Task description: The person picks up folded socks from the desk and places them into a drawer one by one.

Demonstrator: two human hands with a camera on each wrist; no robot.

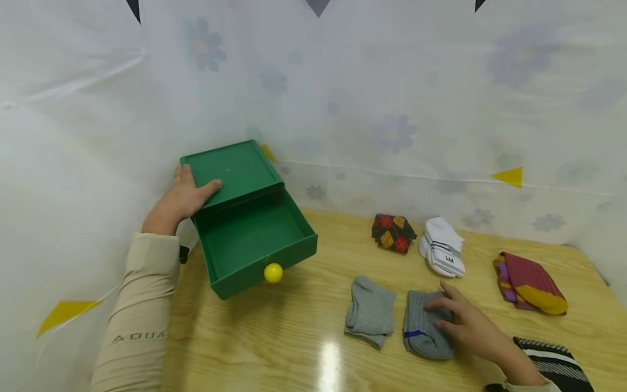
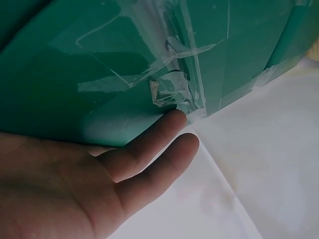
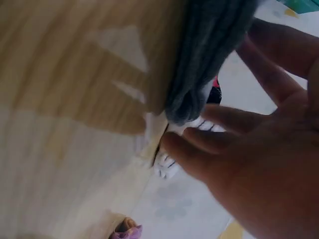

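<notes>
From the head camera, the left hand lies flat with straight fingers on the smooth lid of the green box, apparently bracing it, while its drawer with the round yellow knob stands pulled out over the wooden table. The right hand rests its fingers on a ribbed grey sock, folded into a soft pad, just beside a second grey sock; an argyle sock, a white sock, a purple and yellow sock and a striped sock lie farther off. The left wrist view shows relaxed fingers against the box's glossy side, patched with clear tape. The right wrist view shows the fingers bending round the sock's woolly edge; how firmly they hold it I cannot tell.
</notes>
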